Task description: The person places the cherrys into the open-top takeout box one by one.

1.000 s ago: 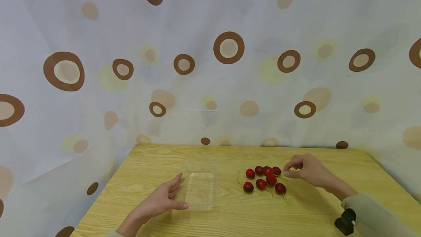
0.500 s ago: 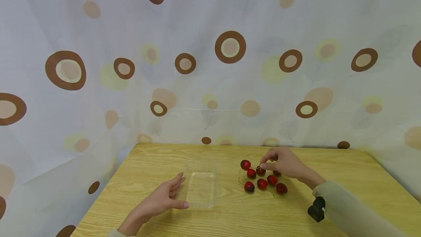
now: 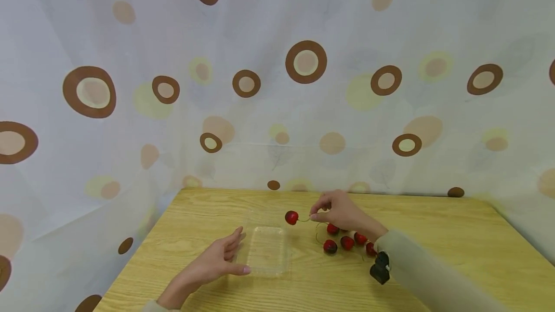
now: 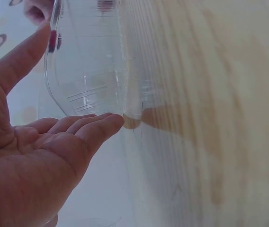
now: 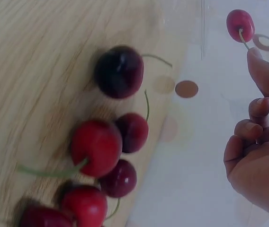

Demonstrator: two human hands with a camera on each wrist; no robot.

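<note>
My right hand (image 3: 340, 210) pinches the green stem of a dark red cherry (image 3: 292, 217), which hangs just off the fingertips to the left. In the right wrist view the same cherry (image 5: 240, 26) shows with its stem at the thumb tip. A clear plastic box (image 3: 267, 249) stands left of the held cherry. Beside its left side is my left hand (image 3: 217, 260), with fingers extended and thumb apart along the near edge. From the left wrist, the fingertips of that hand (image 4: 54, 142) lie right at the wall of the clear box (image 4: 92, 61).
Several loose cherries with stems (image 3: 330, 247) lie on the wooden table (image 3: 208, 206), partly below the right hand and forearm. A patterned curtain (image 3: 269, 110) hangs behind the table and at its sides. A black device (image 3: 380, 267) sits on the right wrist.
The right hand has moved left from the cherry pile, lifting one cherry out by its stem toward the box. The left hand and the box have stayed put.
</note>
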